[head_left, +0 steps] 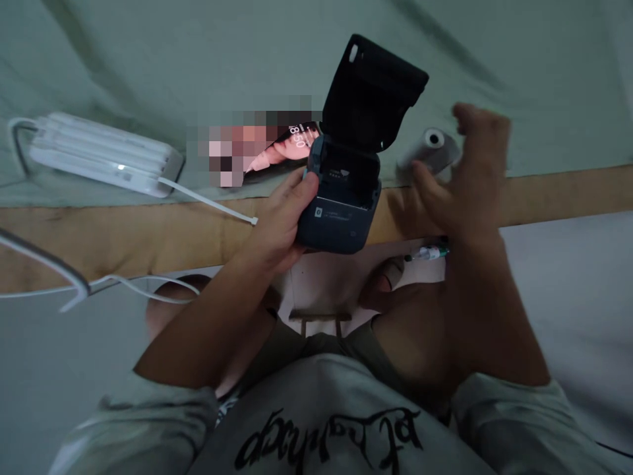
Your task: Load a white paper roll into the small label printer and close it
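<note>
My left hand (284, 221) grips a small dark blue printer (341, 204) by its left side, held over the table's wooden edge (148, 231). The printer's black lid (368, 92) stands open and the paper bay shows. My right hand (465, 178) hovers to the right with its fingers spread, blurred by motion, just in front of a white paper roll (430, 148) lying on the green cloth (198, 59). It holds nothing that I can see.
A white power bank (99, 155) with a lit dot and white cables (212, 204) lies at the left. A phone (287, 148) with a lit screen lies behind the printer. A pen (428, 253) lies on the floor below, near my knee.
</note>
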A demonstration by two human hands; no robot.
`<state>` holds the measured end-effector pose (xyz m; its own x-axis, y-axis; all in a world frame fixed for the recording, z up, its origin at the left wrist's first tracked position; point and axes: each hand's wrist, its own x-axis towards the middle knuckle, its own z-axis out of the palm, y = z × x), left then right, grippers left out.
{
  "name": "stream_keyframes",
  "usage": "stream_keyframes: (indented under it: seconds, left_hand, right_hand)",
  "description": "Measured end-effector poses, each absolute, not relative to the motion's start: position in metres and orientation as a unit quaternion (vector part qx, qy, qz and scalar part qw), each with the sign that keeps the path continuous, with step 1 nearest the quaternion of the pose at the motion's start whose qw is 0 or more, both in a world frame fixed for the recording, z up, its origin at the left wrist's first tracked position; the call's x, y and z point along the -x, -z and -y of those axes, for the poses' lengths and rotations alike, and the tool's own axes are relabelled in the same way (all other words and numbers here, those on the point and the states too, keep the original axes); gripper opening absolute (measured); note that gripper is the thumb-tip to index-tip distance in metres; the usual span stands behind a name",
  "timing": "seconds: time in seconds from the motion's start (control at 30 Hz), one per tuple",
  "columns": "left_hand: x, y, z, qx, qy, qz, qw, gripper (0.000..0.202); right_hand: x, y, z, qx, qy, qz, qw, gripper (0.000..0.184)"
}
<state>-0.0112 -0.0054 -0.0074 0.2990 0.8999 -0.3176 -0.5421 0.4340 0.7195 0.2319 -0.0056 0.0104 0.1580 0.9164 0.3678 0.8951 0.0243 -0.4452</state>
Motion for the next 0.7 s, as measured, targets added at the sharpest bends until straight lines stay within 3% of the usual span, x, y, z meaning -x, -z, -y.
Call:
stream_keyframes:
  seconds: [0.13,0.27,0.33,0.4,0.47,0.7]
  left_hand:
    - [0.012,0.010,0.006,-0.263,-0.473,-0.338,0.770,0.021]
    - [0.013,0.009,0.008,-0.254,-0.470,-0.340,0.774,0.022]
    - [0.013,0.006,0.009,-0.249,-0.467,-0.339,0.778,0.021]
    - [0.013,0.004,0.009,-0.240,-0.461,-0.337,0.785,0.018]
    - [0.013,0.003,0.009,-0.231,-0.459,-0.333,0.791,0.014]
    - [0.012,0.002,0.010,-0.261,-0.468,-0.334,0.775,0.016]
  right_hand:
    - [-0.223,0.007,-0.015,0.716,-0.065,0.627,0.299,0.056]
    - [-0.222,0.003,-0.010,0.655,-0.002,0.613,0.442,0.072]
    - [-0.215,-0.013,0.000,0.600,0.036,0.618,0.507,0.064]
    - [-0.202,-0.031,0.009,0.541,0.051,0.663,0.515,0.050]
    - [-0.188,-0.042,0.015,0.492,0.042,0.709,0.504,0.049]
    - [-0.160,-0.026,0.012,0.465,-0.016,0.775,0.428,0.059]
